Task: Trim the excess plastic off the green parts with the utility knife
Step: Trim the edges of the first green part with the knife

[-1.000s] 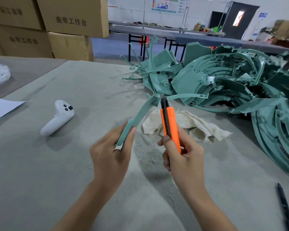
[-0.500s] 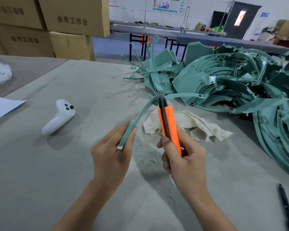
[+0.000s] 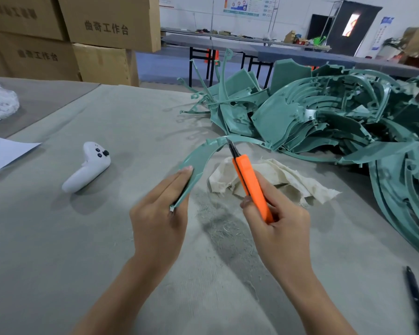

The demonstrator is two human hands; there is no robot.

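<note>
Half the utility knife hides in the right hand's grip.

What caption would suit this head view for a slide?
Left hand holds a curved green part while right hand brings the orange utility knife to its edge.

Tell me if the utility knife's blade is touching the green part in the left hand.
Touching. The head view shows the blade tip meeting the inner edge of the curved green part, with no gap visible.
</note>
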